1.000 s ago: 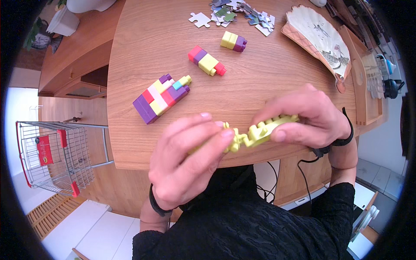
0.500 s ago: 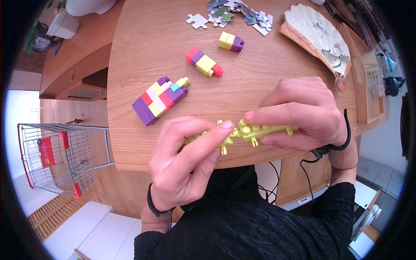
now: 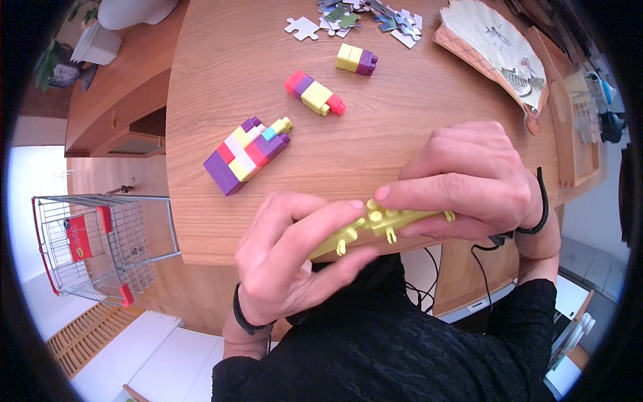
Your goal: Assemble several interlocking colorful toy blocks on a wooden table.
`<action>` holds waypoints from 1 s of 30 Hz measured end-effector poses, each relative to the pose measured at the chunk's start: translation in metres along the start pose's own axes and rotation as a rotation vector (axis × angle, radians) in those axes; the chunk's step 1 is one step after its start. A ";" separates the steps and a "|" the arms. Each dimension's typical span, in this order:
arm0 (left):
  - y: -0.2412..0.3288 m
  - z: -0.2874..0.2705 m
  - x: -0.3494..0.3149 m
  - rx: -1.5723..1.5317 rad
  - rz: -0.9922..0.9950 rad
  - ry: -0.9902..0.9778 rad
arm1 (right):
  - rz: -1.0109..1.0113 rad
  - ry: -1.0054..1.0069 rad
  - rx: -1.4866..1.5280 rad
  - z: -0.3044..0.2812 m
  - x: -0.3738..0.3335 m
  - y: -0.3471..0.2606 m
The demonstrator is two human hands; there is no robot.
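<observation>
Near the table's front edge, both of my hands are on yellow-green studded building pieces with small side pegs. My left hand (image 3: 284,258) curls around the left piece (image 3: 345,239); its index fingertip lies on top near the joint, while its thumb stretches out below. The right piece (image 3: 379,218) is pinched between the thumb and fingers of my right hand (image 3: 472,184), which cover part of it. Both pieces meet end to end at a bend; whether they are locked together I cannot tell.
Left of centre lie a multicoloured block stack (image 3: 248,151), a red, purple and yellow block row (image 3: 313,94) and a yellow-purple one (image 3: 356,59). Jigsaw pieces (image 3: 301,28) are heaped at the back. A fan (image 3: 492,53) and wooden tray (image 3: 566,161) sit right. A wire cart (image 3: 100,234) stands left.
My left thumb has swung away from the left piece, and that piece now tilts down more to the left. My right hand keeps its pinch almost in place.
</observation>
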State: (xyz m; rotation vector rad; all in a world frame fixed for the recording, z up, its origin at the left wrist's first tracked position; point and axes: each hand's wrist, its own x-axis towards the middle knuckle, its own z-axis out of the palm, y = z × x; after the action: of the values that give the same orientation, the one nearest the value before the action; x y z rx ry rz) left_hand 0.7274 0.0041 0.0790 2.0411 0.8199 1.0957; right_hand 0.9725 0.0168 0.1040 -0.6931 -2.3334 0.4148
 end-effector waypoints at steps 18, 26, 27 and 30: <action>-0.005 0.003 0.000 0.108 0.071 0.027 | 0.127 -0.007 0.094 0.006 -0.002 -0.006; -0.010 0.004 -0.002 0.091 0.089 0.014 | 0.128 -0.038 0.098 0.007 -0.002 -0.003; -0.010 0.005 -0.002 0.068 0.093 0.018 | 0.129 -0.041 0.109 0.007 -0.002 -0.003; -0.011 0.005 -0.001 0.030 0.096 0.036 | 0.134 -0.056 0.124 0.005 -0.001 -0.003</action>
State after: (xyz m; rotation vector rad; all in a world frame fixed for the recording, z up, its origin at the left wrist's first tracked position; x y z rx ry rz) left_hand 0.7292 0.0082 0.0679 2.1102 0.7676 1.1818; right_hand 0.9688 0.0128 0.1014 -0.7893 -2.2978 0.6408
